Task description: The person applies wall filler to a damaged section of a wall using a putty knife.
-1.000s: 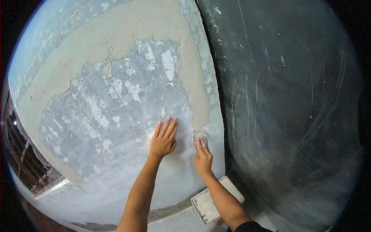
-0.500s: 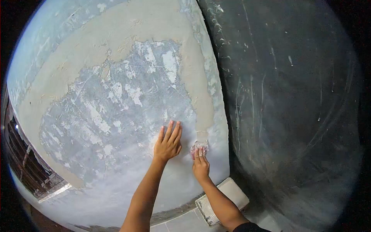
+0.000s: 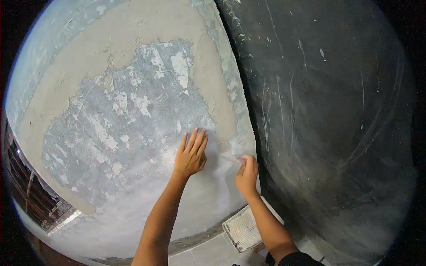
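My left hand (image 3: 190, 153) lies flat with its fingers stretched on the scraped grey area (image 3: 151, 111) of the wall, near its lower edge. Lower right of the band of beige putty (image 3: 222, 106), my right hand (image 3: 247, 175) is closed round the pinkish handle of a small putty knife (image 3: 237, 158). The blade is thin and pale, angled to the left against the wall; its edge is hard to make out. A pale, whitish smear (image 3: 238, 145) shows on the wall just above the knife.
A whitish ribbed tray (image 3: 243, 228) sits below my right forearm, by the wall's foot. To the right stands a dark wall (image 3: 328, 111) with drips and scratches. At far left is an opening with dark bars (image 3: 29, 181). Pale floor tiles (image 3: 208, 252) lie below.
My right hand has moved right and slightly up and turned, so the putty knife now points left. My left hand stays pressed on the wall. The view has shifted a little.
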`<state>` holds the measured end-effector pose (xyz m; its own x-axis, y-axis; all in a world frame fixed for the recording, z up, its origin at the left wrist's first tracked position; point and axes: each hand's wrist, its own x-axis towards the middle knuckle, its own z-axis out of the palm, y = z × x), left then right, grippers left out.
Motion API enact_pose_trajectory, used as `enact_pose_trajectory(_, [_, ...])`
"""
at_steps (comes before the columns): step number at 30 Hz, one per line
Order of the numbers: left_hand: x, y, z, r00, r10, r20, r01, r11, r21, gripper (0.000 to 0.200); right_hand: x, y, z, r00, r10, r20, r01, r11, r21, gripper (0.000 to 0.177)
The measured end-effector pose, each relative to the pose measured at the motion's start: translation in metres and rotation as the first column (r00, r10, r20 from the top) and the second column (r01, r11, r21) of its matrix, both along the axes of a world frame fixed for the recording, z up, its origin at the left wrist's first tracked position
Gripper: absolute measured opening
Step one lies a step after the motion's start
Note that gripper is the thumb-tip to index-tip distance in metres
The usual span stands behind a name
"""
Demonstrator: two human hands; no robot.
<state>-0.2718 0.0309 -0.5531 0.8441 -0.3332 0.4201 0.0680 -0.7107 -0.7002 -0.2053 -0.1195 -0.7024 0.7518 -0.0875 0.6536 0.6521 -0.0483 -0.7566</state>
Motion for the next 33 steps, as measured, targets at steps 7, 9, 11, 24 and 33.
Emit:
enact_pose_trajectory(7, [0.007, 0.005, -0.001, 1.0, 0.026, 0.007, -0.026, 0.994, 0.111, 0.068, 0.046, -0.01, 0.012, 0.981, 0.17, -0.096, -0.162, 0.983, 0.086, 0.026])
enact_pose_trajectory(9, [0.007, 0.008, -0.004, 1.0, 0.029, 0.012, -0.03, 0.992, 0.122, 0.068, 0.052, -0.005, 0.008, 0.947, 0.297, -0.12, -0.272, 0.944, 0.188, 0.03])
enact_pose_trajectory(11, [0.009, 0.01, -0.006, 0.999, 0.011, 0.043, -0.017, 0.991, 0.136, 0.066, 0.055, 0.002, 0.01, 0.92, 0.369, -0.13, -0.328, 0.909, 0.257, 0.031])
enact_pose_trajectory(24, [0.01, 0.011, -0.007, 0.998, 0.026, 0.055, -0.034, 0.987, 0.154, 0.067, 0.085, 0.005, 0.016, 0.918, 0.316, -0.238, -0.181, 0.871, 0.457, 0.027])
enact_pose_trajectory(33, [0.01, 0.011, -0.007, 0.997, 0.03, 0.073, -0.043, 0.982, 0.184, 0.066, 0.108, 0.017, 0.012, 0.946, 0.302, -0.116, -0.215, 0.855, 0.472, 0.028])
